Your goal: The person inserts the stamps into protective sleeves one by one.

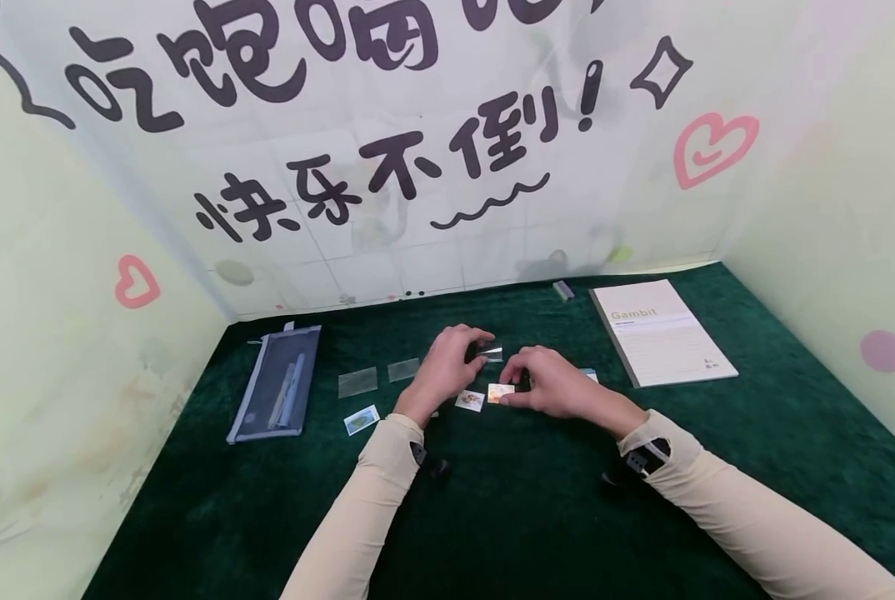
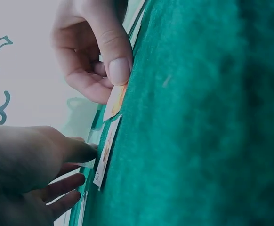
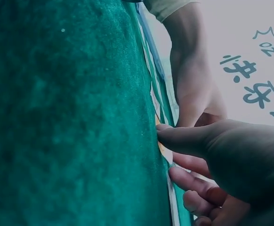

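My left hand pinches the left edge of a small clear plastic sleeve between thumb and forefinger. Just in front of the sleeve, my right hand grips a small orange-and-white stamp by its right side. The right thumb lies over the orange stamp in the left wrist view. Beside it to the left, another small stamp with a brownish picture lies on the cloth. A blue-and-green stamp sits farther left, below two more clear sleeves. My right hand partly hides a bluish stamp.
On the left lies a mesh zip pouch with pens inside. A notepad marked "Gambit" is at the right. Near the back wall stands a small grey-and-green block. Dark green cloth covers the table between printed walls.
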`<state>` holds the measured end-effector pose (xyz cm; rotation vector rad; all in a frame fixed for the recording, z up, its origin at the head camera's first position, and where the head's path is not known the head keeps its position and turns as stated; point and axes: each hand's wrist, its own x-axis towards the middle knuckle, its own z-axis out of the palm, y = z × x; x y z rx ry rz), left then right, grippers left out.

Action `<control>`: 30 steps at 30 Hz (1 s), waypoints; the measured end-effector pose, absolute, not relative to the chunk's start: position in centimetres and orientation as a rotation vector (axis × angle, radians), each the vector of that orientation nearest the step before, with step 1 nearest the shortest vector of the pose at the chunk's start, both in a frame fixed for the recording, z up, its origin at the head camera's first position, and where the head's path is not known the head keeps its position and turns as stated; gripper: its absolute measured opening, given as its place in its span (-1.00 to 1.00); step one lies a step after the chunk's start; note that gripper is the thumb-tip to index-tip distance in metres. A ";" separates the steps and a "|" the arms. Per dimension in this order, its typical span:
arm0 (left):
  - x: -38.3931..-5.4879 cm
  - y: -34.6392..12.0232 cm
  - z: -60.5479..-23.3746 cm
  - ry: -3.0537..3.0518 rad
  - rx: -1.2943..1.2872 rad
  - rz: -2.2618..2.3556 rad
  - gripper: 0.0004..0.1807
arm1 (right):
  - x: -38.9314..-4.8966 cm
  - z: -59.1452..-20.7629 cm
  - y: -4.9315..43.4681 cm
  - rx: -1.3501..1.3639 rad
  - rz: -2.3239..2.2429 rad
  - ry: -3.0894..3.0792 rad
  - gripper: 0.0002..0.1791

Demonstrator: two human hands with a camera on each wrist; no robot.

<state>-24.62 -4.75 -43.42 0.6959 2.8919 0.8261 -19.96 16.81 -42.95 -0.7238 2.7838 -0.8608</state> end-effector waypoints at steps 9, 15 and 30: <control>-24.7 -5.0 -43.2 2.844 0.665 0.943 -0.63 | -20.1 -43.0 16.8 -0.682 -1.024 2.701 -0.79; -24.3 -4.9 -43.3 2.802 0.704 1.086 -0.78 | -19.9 -43.3 17.0 -0.704 -1.135 2.697 -0.86; -19.5 -8.5 -42.7 2.407 0.451 1.804 -0.69 | -19.4 -42.9 16.6 -0.689 -1.592 2.441 -0.81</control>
